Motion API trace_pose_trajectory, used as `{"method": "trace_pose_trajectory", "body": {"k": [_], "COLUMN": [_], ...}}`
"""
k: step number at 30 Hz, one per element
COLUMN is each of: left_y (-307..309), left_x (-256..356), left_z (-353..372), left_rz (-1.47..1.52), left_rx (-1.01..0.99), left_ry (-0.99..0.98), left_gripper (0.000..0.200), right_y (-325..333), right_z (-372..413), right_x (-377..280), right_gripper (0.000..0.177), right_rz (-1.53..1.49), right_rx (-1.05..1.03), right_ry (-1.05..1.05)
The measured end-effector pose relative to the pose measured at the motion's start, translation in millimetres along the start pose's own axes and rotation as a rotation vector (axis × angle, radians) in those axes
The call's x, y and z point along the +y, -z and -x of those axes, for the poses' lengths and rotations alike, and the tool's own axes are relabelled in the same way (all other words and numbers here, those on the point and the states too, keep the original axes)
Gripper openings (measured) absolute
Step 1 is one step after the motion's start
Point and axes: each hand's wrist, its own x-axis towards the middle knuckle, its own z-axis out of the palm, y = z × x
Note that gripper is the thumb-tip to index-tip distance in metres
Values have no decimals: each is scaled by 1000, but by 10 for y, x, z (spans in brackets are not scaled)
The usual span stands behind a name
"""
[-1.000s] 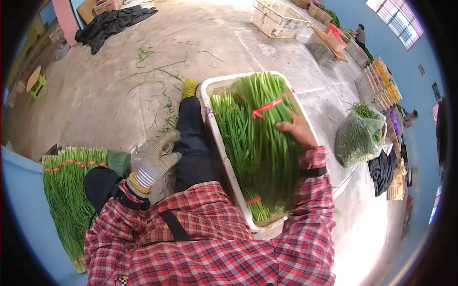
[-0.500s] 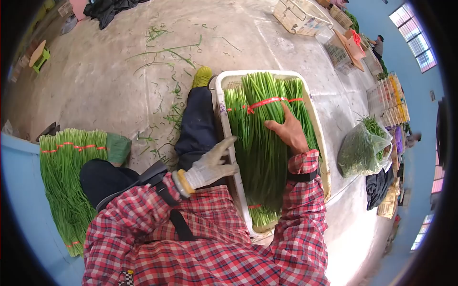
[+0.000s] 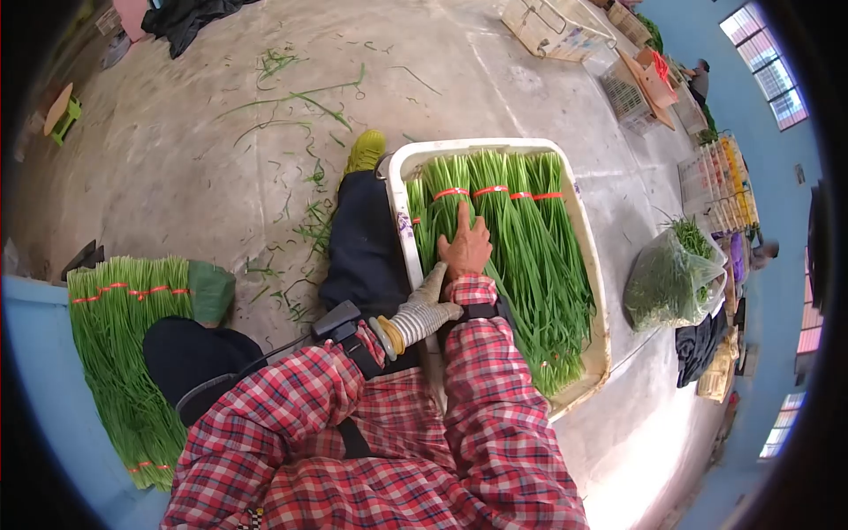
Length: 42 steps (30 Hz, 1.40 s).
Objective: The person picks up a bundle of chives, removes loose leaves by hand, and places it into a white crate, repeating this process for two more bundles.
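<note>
Bundles of long green garlic chives [image 3: 530,265], each tied with red tape near the cut ends, lie side by side in a white plastic crate [image 3: 602,353]. My bare right hand [image 3: 465,243] rests on the leftmost large chive bundle [image 3: 448,177], just below its tape, fingers stretched out over the stalks. My left hand [image 3: 424,311] wears a pale striped glove with a yellow cuff. It reaches over the crate's left rim beside my right wrist, fingers extended and nothing seen in them. Part of its fingertips is hard to make out.
More tied chives [image 3: 128,362] lie at my left, by a green wrap [image 3: 211,290]. Loose trimmings [image 3: 314,225] litter the floor. A plastic bag of greens [image 3: 673,283] stands at right. Another crate [image 3: 556,31] and a distant person [image 3: 698,81] are farther back.
The chive bundle under my right hand has shifted from on top of the others to the crate's left side. Both hands have come close together; the left moved right, the right moved left.
</note>
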Motion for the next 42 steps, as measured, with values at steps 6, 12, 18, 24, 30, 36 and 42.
{"method": "trace_pose_trajectory", "body": {"k": [6,12,18,24,30,36,42], "left_y": [-67,-146,99,288,481,423,309], "left_x": [-39,-345,-14,-187,-352,-210,25], "left_z": [117,130,623,956,1142,1211,1321], "left_rz": [20,12,30,132,146,-61,-540], "left_rx": [23,53,27,28,108,98,74], "left_ry": [-99,-330,-242,-317,-207,-250,-484], "left_gripper": [101,90,62,52,45,40,37], "right_y": [215,-156,200,1953,2602,1854,1607], "right_z": [-23,-70,-38,622,2059,2629,2110], "right_x": [-11,127,196,1683,2929,3215,2600], "right_gripper": [86,82,73,39,28,20,18], "right_rz": [-120,-39,-191,-1072,-1218,-1412,-1302], "right_rx": [-12,68,127,94,673,778,583], "right_ry": [40,74,98,-48,-451,-646,-450]}}
